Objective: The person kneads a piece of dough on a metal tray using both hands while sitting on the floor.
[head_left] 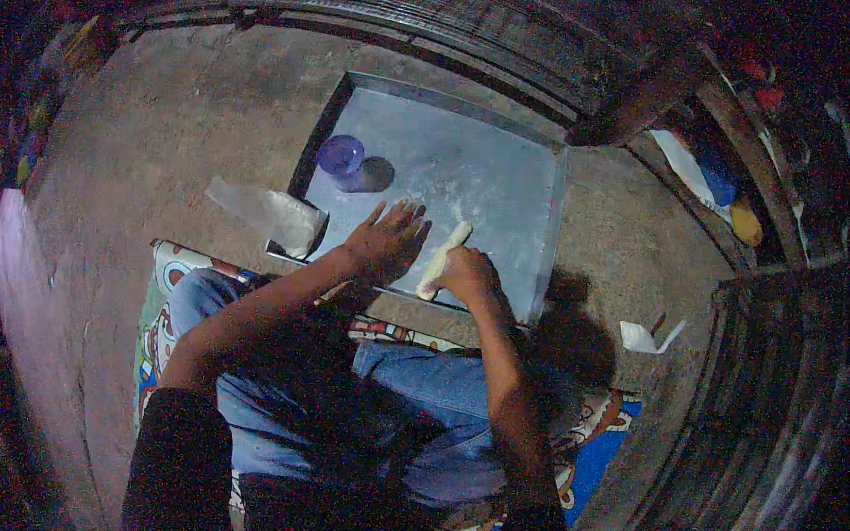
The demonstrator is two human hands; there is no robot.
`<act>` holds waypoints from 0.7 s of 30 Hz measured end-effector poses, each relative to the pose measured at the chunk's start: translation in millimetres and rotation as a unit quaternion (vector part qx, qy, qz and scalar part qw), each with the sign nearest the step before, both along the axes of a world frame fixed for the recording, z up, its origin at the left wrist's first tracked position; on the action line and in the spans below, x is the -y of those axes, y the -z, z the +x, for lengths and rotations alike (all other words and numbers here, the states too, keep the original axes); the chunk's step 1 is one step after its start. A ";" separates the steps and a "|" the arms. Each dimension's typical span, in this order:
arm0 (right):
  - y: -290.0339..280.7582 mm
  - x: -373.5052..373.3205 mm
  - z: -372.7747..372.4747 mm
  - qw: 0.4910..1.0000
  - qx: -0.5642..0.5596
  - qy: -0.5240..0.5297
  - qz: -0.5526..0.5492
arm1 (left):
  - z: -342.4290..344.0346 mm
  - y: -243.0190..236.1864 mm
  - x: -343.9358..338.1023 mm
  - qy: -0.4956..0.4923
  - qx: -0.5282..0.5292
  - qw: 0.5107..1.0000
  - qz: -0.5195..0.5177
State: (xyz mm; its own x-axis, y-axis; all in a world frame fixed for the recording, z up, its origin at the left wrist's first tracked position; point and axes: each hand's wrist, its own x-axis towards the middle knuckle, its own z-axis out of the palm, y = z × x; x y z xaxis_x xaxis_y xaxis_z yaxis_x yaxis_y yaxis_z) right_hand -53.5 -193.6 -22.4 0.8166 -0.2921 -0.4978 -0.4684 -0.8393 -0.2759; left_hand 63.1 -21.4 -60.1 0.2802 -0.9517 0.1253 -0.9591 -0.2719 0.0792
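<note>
My right hand (pixel 468 271) has its fingers wrapped around a pale dough-like roll (pixel 439 263) near the metal tray's (pixel 513 183) close edge, my left hand (pixel 387 244) palm down, fingers slightly apart (contact unclear); a light, even grip should best preserve the roll's shape.

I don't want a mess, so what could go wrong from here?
The dough at the right hand has one end close to the near rim of the tray, so it might slip off. The purple cup sits beyond the left hand and could get knocked.
</note>
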 end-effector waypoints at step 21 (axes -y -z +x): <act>31.2 -25.1 37.8 0.983 0.090 -0.081 0.136 | 9.7 -3.2 -66.5 -0.012 -0.173 0.984 0.036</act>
